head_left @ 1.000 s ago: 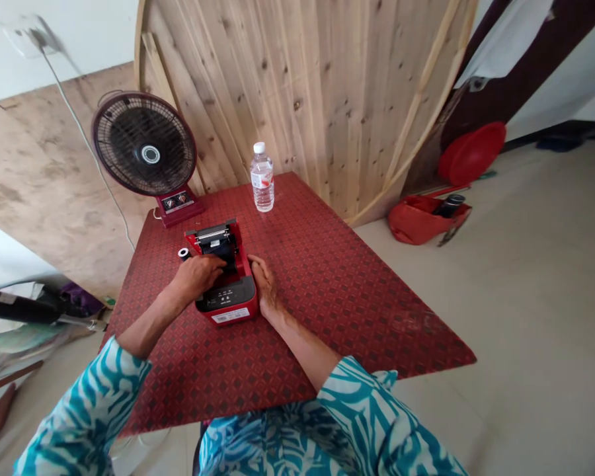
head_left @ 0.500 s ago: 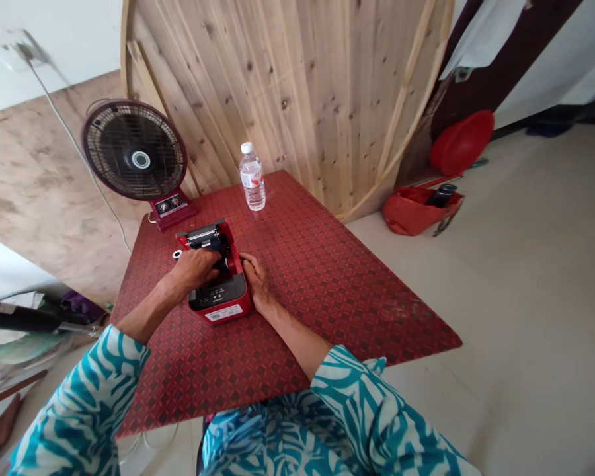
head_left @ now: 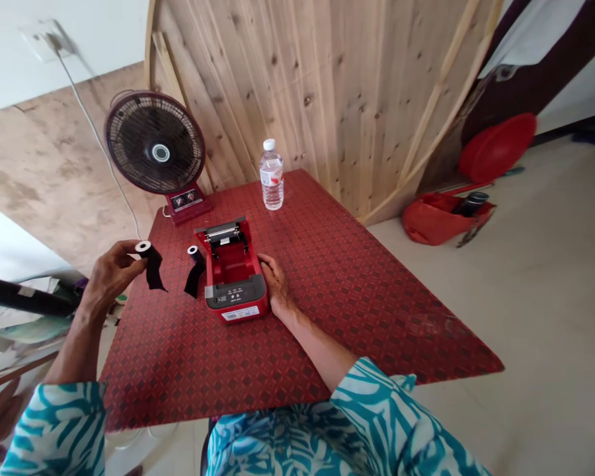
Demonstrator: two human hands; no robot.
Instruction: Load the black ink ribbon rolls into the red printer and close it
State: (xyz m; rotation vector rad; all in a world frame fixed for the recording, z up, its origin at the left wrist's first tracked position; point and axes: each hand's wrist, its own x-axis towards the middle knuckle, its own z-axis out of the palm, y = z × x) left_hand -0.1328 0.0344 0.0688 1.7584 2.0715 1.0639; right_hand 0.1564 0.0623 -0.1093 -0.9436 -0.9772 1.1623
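Observation:
A small red printer (head_left: 234, 277) with its lid open sits on the red patterned table (head_left: 327, 277); its red compartment shows bare. My left hand (head_left: 110, 274) is raised left of the printer, fingers pinched on a black ribbon roll (head_left: 149, 261) with a white core, a black strip hanging from it. A second black roll (head_left: 195, 264) stands on the table against the printer's left side. My right hand (head_left: 276, 284) rests against the printer's right side, fingers curled on its casing.
A dark red table fan (head_left: 156, 149) stands at the table's back left with a cord running up the wall. A water bottle (head_left: 272, 175) is behind the printer. A wooden round panel leans behind. Red tubs (head_left: 446, 215) lie on the floor to the right.
My left hand has come out of the printer's compartment and moved left and up with a black roll in it. The compartment, earlier filled with black parts, now shows red inside.

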